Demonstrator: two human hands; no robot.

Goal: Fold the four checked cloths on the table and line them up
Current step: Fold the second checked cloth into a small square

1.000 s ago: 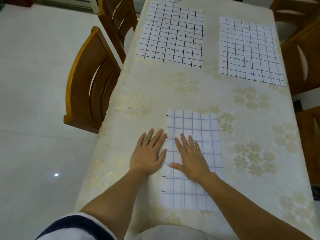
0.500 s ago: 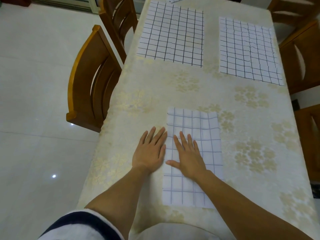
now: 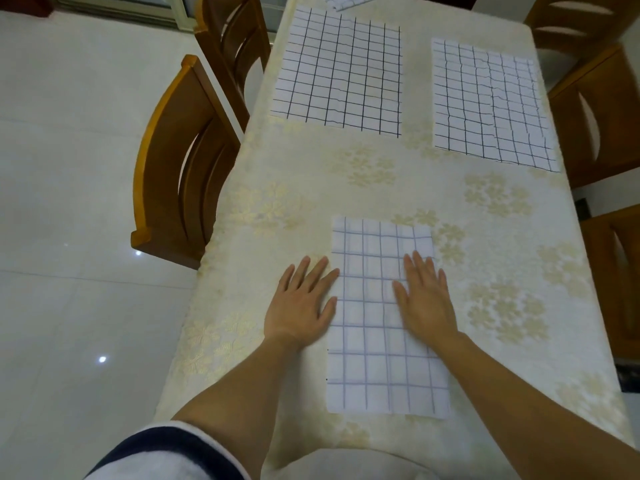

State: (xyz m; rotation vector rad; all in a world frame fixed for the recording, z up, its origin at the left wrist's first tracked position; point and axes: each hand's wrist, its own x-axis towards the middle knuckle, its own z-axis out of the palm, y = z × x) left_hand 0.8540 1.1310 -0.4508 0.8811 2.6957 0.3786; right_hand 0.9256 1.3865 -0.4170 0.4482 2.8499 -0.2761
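White checked cloth (image 3: 374, 341), folded narrow, lay on the bench (image 3: 346, 188) near us, its long axis pointing straight away; our left hand (image 3: 301, 303) rested open against its left edge, our right hand (image 3: 424, 299) flat upon it.

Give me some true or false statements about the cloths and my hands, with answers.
1. The right hand lies flat on the near cloth. True.
2. The left hand pinches a corner of that cloth. False: it lies flat, mostly on the tablecloth beside the cloth's left edge.
3. The far left cloth and far right cloth lie spread open. True.
4. Those two far cloths overlap. False: bare tablecloth shows between them.
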